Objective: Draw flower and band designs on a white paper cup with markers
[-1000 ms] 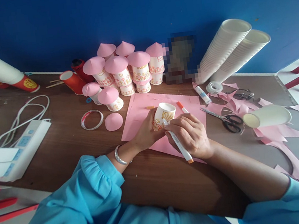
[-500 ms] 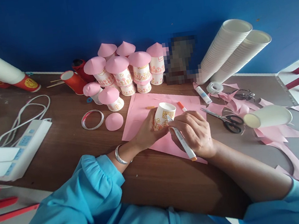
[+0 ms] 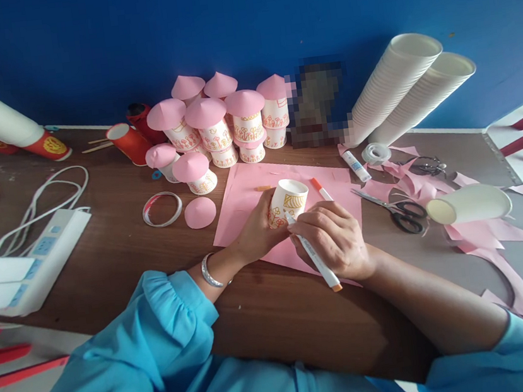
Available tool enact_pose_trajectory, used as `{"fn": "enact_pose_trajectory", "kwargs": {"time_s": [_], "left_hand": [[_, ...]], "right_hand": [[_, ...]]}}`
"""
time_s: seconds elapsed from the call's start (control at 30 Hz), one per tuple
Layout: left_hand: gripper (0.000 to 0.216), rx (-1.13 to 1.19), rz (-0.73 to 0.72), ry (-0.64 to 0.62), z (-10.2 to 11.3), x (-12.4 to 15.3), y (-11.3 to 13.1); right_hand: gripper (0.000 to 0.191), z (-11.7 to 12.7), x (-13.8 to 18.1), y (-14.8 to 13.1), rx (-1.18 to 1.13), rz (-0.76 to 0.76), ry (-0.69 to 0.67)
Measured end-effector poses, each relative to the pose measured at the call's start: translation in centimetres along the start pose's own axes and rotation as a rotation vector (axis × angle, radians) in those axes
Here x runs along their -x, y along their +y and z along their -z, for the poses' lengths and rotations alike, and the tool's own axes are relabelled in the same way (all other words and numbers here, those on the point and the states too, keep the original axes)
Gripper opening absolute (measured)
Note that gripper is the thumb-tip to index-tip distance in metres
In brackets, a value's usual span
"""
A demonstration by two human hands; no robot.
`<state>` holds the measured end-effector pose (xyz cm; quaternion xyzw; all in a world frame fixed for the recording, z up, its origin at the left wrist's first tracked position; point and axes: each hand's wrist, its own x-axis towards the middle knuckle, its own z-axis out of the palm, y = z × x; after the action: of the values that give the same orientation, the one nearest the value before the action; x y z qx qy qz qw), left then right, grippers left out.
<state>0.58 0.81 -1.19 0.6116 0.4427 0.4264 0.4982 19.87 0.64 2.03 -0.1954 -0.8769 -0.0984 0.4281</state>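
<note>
A white paper cup [image 3: 295, 193] with yellow and orange drawings is tilted in my left hand [image 3: 261, 226], whose fingers wrap round its side. My right hand [image 3: 336, 241] is closed on a white marker [image 3: 318, 260] with an orange end; its tip is at the lower part of the cup's drawing. Under both hands lies a pink paper sheet [image 3: 241, 189]. On it are an orange-tipped marker [image 3: 320, 189] and a small orange cap [image 3: 263, 188]. Behind stand several decorated cups [image 3: 216, 136] with pink cone roofs.
To the right are scissors [image 3: 399, 212], a glue stick [image 3: 356, 166], a tape roll [image 3: 376, 153], pink scraps [image 3: 485, 232], a lying cup [image 3: 469, 203] and tall cup stacks [image 3: 395, 87]. On the left are a power strip [image 3: 52, 253], a tape ring [image 3: 164, 223] and a pink cone [image 3: 200, 212].
My right hand has moved slightly left and down with the marker, its tip going from the upper drawing to lower on the cup. The upper drawing shows more stripes. My left hand stays in place.
</note>
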Motion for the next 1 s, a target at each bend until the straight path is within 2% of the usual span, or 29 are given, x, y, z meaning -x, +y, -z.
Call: {"fn": "enact_pose_trajectory", "kwargs": {"time_s": [0.23, 0.57, 1.0], "left_hand": [[0.062, 0.058, -0.005, -0.035, -0.01, -0.11, 0.16], [0.063, 0.045, -0.028, -0.034, 0.01, -0.16, -0.32], [0.061, 0.127, 0.003, -0.046, 0.02, 0.01, 0.1]], "right_hand": [[0.018, -0.13, 0.18, 0.07, 0.011, -0.017, -0.009], [0.029, -0.12, 0.21, 0.25, 0.014, -0.042, 0.011], [0.022, 0.27, -0.21, 0.64, 0.077, -0.043, 0.031]]}}
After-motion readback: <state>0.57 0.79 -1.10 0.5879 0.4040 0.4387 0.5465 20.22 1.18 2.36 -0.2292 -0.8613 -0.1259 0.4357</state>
